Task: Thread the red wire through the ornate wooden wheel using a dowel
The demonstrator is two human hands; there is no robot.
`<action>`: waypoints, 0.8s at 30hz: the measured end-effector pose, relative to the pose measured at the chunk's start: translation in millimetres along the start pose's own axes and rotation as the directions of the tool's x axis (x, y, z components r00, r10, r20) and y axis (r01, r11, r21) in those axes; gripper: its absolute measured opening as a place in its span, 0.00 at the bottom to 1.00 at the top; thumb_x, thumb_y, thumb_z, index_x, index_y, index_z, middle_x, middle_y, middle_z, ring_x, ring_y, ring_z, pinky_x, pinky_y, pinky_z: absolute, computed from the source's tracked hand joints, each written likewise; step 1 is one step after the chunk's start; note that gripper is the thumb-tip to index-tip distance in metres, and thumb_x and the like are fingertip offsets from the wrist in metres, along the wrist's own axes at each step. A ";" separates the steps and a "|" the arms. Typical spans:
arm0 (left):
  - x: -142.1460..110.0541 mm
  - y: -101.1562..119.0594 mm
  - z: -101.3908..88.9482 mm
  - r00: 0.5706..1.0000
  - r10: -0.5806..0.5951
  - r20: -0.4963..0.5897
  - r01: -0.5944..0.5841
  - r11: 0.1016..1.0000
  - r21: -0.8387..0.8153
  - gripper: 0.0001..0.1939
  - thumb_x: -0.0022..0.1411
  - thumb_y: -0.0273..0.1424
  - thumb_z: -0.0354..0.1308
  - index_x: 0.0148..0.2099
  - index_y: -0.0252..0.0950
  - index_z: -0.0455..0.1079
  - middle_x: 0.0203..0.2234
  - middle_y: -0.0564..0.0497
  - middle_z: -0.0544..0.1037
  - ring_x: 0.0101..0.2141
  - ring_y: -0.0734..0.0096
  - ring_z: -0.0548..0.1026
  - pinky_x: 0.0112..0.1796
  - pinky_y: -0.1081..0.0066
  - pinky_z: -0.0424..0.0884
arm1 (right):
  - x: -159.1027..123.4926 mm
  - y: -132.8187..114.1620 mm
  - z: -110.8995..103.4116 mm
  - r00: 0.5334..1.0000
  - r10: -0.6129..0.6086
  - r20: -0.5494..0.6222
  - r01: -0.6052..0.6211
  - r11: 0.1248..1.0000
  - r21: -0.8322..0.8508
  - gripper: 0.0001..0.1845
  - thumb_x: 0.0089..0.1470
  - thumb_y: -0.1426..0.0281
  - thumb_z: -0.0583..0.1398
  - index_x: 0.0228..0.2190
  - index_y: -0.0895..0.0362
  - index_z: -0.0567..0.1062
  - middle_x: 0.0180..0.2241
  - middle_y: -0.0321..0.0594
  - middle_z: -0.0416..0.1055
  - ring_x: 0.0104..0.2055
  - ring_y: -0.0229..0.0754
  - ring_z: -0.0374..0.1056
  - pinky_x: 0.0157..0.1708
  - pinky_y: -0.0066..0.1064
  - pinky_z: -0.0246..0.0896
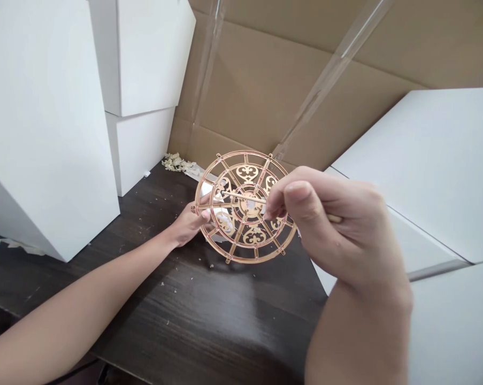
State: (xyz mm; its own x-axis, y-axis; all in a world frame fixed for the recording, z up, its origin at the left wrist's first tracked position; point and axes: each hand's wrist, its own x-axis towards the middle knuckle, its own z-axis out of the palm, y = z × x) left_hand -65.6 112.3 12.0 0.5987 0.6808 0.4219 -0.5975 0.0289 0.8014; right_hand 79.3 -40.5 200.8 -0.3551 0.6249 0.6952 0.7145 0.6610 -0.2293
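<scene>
A round, copper-coloured openwork frame point(254, 236) with spokes and scrolled ornaments is held up above the dark table. My left hand point(188, 224) grips it by its left rim, fingers behind and thumb in front. Between the closed fingers of my right hand point(331, 219) is a thin wooden stick point(245, 197), its back end poking out past the palm. The stick's front part crosses the face of the frame, left of the hub. Whether its tip touches the frame I cannot tell. My right fingers cover part of the frame's right side.
Tall white boxes point(145, 59) stand at the left, and more white boxes point(437, 144) at the right. Taped cardboard point(261, 91) closes off the back. Pale scraps point(177, 162) lie at the table's back edge, with small white bits scattered over the dark tabletop point(209, 315).
</scene>
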 end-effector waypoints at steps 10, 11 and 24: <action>1.0 0.9 1.4 1.000 0.015 0.024 -0.016 0.999 0.038 0.52 0.46 0.59 0.75 0.68 0.40 0.70 0.55 0.33 0.77 0.42 0.50 0.82 0.36 0.67 0.80 | -2.6 3.6 1.8 0.944 -0.103 -0.315 -0.004 0.947 -0.321 0.20 0.72 0.65 0.59 0.25 0.54 0.72 0.21 0.34 0.69 0.22 0.38 0.63 0.23 0.35 0.50; 0.7 1.2 1.9 1.000 0.011 0.027 -0.012 0.999 0.036 0.52 0.46 0.59 0.75 0.68 0.40 0.69 0.55 0.33 0.77 0.41 0.51 0.82 0.35 0.67 0.80 | -3.4 3.0 1.3 0.926 -0.090 -0.367 -0.037 0.945 -0.324 0.20 0.72 0.64 0.59 0.25 0.53 0.72 0.22 0.35 0.70 0.23 0.39 0.66 0.23 0.36 0.50; 0.9 -0.2 0.2 0.999 -0.018 -0.044 0.020 0.999 0.044 0.49 0.48 0.57 0.75 0.66 0.37 0.71 0.50 0.34 0.79 0.36 0.57 0.81 0.32 0.66 0.82 | -1.8 3.7 -5.3 0.866 0.062 -0.495 -0.236 0.926 -0.296 0.26 0.74 0.62 0.53 0.23 0.54 0.72 0.23 0.39 0.71 0.25 0.42 0.68 0.28 0.36 0.56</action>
State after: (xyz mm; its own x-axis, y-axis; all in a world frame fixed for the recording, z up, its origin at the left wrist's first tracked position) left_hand -64.8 112.8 12.3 0.5855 0.7116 0.3885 -0.5612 0.0099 0.8277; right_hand 85.7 -41.3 202.3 0.0353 0.3767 0.9257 0.9236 0.3415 -0.1742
